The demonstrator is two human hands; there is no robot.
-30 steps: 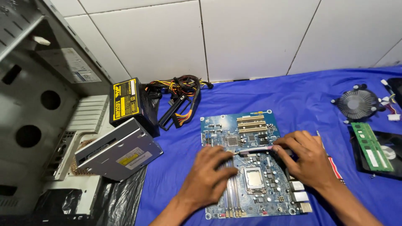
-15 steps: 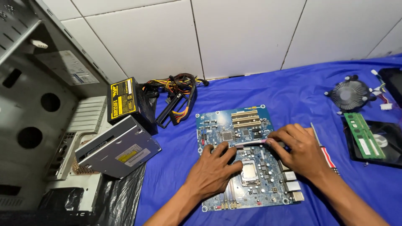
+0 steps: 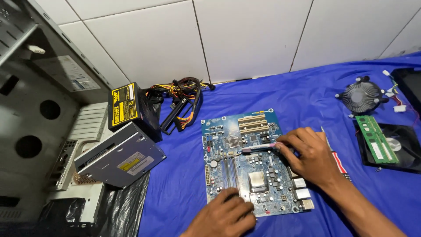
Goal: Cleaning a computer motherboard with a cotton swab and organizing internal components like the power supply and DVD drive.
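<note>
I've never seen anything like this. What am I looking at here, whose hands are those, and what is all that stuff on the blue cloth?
There is no machine: a person wears a camera on the head, so you look down at their own two hands. They work on a blue cloth by a white tiled wall. In the middle lies a blue computer circuit board. The left hand rests on its near edge. The right hand holds a thin pen-like tool against the board. To the left stand an open grey computer case, a flat disc drive and a black and yellow power supply with its bundle of cables. To the right lie a round cooling fan and a green memory stick.
</note>
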